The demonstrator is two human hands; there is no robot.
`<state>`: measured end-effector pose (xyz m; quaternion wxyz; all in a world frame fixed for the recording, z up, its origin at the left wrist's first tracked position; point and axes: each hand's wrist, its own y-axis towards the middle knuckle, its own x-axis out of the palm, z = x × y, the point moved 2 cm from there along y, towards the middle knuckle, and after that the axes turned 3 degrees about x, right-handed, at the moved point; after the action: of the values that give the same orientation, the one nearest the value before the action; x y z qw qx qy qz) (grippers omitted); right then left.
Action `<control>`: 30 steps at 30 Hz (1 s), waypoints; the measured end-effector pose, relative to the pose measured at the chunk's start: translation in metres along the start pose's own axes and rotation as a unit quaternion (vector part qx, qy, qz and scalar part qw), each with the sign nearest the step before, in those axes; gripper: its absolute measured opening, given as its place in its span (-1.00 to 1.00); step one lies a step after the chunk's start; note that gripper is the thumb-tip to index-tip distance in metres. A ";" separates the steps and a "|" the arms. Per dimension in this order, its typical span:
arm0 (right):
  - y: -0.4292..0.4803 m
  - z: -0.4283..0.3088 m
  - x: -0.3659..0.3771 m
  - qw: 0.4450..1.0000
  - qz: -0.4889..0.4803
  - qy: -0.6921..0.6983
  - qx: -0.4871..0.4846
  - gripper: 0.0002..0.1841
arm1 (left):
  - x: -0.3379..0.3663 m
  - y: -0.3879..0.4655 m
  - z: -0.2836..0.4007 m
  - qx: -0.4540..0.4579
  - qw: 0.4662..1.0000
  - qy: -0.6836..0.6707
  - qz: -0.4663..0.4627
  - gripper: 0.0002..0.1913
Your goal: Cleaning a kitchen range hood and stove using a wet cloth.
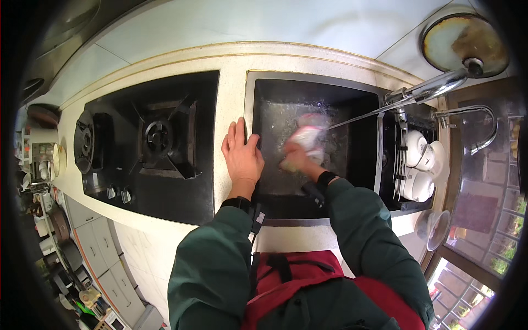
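Note:
My left hand (pixel 242 159) lies flat on the pale strip of countertop (pixel 231 95) between the stove and the sink, thumb at the sink's rim. Nothing is in it. Down inside the dark sink (pixel 272 183), my right hand (pixel 298 159) grips a white cloth (pixel 307 136) with red or pink edging. Motion blurs both the cloth and the fingers. A thin stream of water (pixel 359 118) runs from the chrome faucet (pixel 433 88) onto the cloth, and the sink bottom is wet. A dark object (pixel 312 194), too blurred to name, shows below my right wrist.
Left of the sink is a black gas stove (pixel 198 123) with burner supports. White bowls (pixel 414 185) sit on a rack at the sink's right end, beside a second curved tap (pixel 491 119). A round pan lid (pixel 458 43) leans at the back wall. A clear plastic tub (pixel 438 231) stands at right.

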<state>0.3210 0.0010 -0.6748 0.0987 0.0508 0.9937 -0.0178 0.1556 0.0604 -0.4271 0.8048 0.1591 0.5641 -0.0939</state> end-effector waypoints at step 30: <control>-0.003 -0.068 0.000 0.978 -0.171 -0.036 0.110 -0.95 | 0.003 0.005 0.012 0.013 1.000 -0.021 -0.010 -0.75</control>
<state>0.3071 0.0007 -0.6082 0.1241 -0.1101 0.9754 -0.1452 0.1691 0.0609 -0.4250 0.8132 0.1619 0.5474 -0.1131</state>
